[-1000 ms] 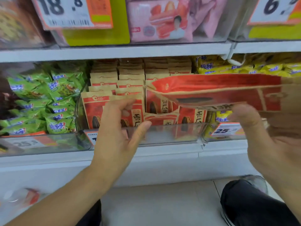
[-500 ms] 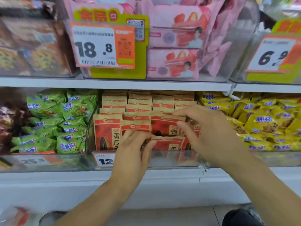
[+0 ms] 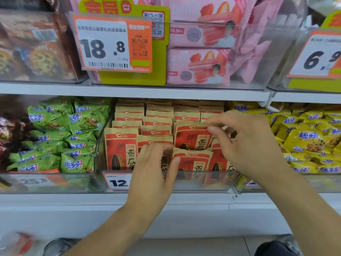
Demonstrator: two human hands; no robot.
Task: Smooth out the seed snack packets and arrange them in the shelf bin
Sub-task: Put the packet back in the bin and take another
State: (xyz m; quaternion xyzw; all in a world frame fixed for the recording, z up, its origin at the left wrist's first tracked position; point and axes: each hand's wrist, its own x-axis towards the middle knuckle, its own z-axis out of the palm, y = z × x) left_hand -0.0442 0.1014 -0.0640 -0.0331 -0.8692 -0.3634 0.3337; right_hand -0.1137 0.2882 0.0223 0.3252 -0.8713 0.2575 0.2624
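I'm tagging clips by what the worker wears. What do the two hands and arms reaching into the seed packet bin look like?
Both forearms are bare as far as the frame shows: no sleeves or cuffs. The left hand and right hand wear no gloves, and no rings, watch or wristband show. Fingernails look short and unpainted. No marks or tattoos are visible.

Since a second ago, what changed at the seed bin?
The right hand carried a red seed packet from outside into the clear bin and pinches its top edge. The left hand stayed on the front packets. The back rows are unchanged.
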